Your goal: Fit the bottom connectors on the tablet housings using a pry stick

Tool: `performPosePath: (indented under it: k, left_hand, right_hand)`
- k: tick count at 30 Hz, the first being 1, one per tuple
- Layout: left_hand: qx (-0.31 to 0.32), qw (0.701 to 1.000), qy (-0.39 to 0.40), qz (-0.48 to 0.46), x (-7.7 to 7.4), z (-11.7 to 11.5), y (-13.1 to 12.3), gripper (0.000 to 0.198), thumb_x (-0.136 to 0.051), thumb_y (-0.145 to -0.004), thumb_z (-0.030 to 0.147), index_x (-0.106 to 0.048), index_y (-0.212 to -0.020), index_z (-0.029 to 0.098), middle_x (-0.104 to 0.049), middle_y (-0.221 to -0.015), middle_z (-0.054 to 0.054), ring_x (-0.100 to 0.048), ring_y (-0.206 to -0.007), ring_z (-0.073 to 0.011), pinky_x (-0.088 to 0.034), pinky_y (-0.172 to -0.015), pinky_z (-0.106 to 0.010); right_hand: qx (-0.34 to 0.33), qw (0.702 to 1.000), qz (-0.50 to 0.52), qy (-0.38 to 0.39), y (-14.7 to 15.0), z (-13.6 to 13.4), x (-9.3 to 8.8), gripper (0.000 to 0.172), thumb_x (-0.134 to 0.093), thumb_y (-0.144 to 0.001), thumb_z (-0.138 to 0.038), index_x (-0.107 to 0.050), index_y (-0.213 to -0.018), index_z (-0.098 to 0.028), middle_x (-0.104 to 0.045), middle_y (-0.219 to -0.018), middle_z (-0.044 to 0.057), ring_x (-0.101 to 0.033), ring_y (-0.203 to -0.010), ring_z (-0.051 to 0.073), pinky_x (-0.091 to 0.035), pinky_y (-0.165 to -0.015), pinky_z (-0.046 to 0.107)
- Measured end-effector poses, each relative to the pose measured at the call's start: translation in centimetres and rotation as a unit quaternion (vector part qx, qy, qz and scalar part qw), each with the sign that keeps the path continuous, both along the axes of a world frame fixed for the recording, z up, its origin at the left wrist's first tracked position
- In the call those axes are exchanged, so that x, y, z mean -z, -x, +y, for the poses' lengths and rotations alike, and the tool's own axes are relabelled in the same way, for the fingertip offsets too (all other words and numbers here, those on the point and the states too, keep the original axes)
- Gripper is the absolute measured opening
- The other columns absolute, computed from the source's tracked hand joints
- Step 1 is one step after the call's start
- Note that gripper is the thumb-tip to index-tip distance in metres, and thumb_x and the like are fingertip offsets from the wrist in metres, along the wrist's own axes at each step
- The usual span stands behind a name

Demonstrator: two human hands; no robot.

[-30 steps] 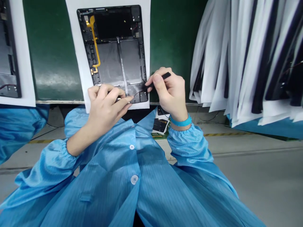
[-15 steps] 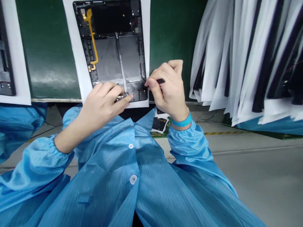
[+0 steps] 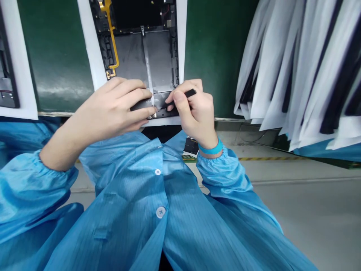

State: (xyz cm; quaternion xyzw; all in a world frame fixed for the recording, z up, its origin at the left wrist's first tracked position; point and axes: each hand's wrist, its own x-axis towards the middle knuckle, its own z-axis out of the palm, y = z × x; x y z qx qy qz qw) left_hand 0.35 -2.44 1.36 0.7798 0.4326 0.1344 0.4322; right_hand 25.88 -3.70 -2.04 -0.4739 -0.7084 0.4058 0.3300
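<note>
Green matting (image 3: 62, 56) covers the workbench, and on it a white sheet (image 3: 87, 49) carries an opened tablet housing (image 3: 132, 52), back side up, with a yellow flex cable (image 3: 111, 41) running down its left inner edge. The tablet lies straight ahead of the person, its near edge at the bench's front rim. The left hand (image 3: 113, 107) rests across that near edge, fingers stretched out and held close together, the tips pressing down on the dark strip at the bottom of the housing. The right hand (image 3: 194, 109), with a blue wristband (image 3: 210, 149) at the wrist, pinches a slim black tool (image 3: 187, 94) between thumb and forefinger; the tool slants down to the left, its tip just beside the left fingertips on the same strip. To the right, white sleeves with dark panels (image 3: 296, 75) lean in a fanned stack. At the far left edge another dark device (image 3: 7, 75) lies on its own white sheet. A light blue coat (image 3: 158, 210) fills the lower view.
</note>
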Motion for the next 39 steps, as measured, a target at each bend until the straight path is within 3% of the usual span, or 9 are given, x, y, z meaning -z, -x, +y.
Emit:
performPosePath:
  k: [8, 14, 18, 25, 30, 39]
  left_hand:
    - [0.061, 0.997, 0.027, 0.025, -0.9, 1.0, -0.1, 0.043, -0.062, -0.103, 0.050, -0.077, -0.115, 0.011, -0.068, -0.135, -0.015, -0.045, -0.161, -0.0499, -0.054, -0.112, -0.071]
    - [0.119, 0.989, -0.056, 0.070, -1.3, 1.2, 0.0, 0.050, -0.045, -0.113, 0.054, -0.075, -0.118, 0.014, -0.066, -0.132, -0.010, -0.054, -0.156, -0.0470, -0.040, -0.120, -0.083]
    - [0.163, 0.973, -0.122, 0.114, -1.3, 1.2, 0.0, 0.050, -0.036, -0.118, 0.047, -0.077, -0.121, 0.019, -0.066, -0.135, -0.008, -0.058, -0.151, -0.0425, -0.037, -0.125, -0.082]
    - [0.200, 0.941, -0.231, 0.148, -0.4, 1.4, 0.5, 0.048, -0.040, -0.122, 0.043, -0.080, -0.122, 0.017, -0.066, -0.140, -0.012, -0.061, -0.143, -0.0426, -0.049, -0.115, -0.070]
    - [0.205, 0.938, -0.243, 0.139, 0.1, 1.3, 0.9, 0.049, -0.041, -0.123, 0.047, -0.081, -0.128, 0.019, -0.065, -0.145, -0.014, -0.059, -0.142, -0.0416, -0.050, -0.115, -0.067]
    - [0.210, 0.929, -0.262, 0.155, 0.0, 1.3, 0.7, 0.047, -0.041, -0.123, 0.044, -0.080, -0.124, 0.018, -0.065, -0.143, -0.014, -0.060, -0.140, -0.0393, -0.053, -0.111, -0.062]
  right_hand:
    - [-0.014, 1.000, -0.014, -0.021, -0.1, -0.1, -0.2, 0.055, -0.038, -0.119, -0.062, -0.073, -0.098, -0.026, -0.072, -0.091, 0.004, -0.073, -0.106, 0.025, -0.054, -0.120, 0.056]
    - [-0.021, 0.997, -0.002, -0.069, -0.1, 0.3, 0.6, 0.051, -0.040, -0.119, -0.061, -0.070, -0.096, -0.026, -0.071, -0.086, 0.003, -0.073, -0.100, 0.025, -0.058, -0.113, 0.054]
    - [-0.024, 0.993, 0.002, -0.112, -0.1, 0.6, 1.5, 0.045, -0.043, -0.118, -0.060, -0.067, -0.095, -0.029, -0.071, -0.080, 0.002, -0.073, -0.097, 0.026, -0.059, -0.106, 0.054]
    - [-0.034, 0.989, 0.012, -0.146, -0.1, 0.6, 1.4, 0.039, -0.045, -0.120, -0.050, -0.066, -0.095, -0.029, -0.070, -0.077, 0.001, -0.073, -0.093, 0.025, -0.057, -0.102, 0.053]
    - [-0.033, 0.986, 0.025, -0.162, 0.0, 0.6, 1.4, 0.032, -0.050, -0.120, -0.042, -0.066, -0.096, -0.029, -0.071, -0.076, 0.000, -0.072, -0.093, 0.024, -0.056, -0.099, 0.051]
    - [-0.035, 0.986, -0.002, -0.165, -0.1, 0.6, 1.6, 0.034, -0.046, -0.120, -0.044, -0.066, -0.097, -0.029, -0.070, -0.078, 0.000, -0.072, -0.093, 0.024, -0.057, -0.101, 0.050]
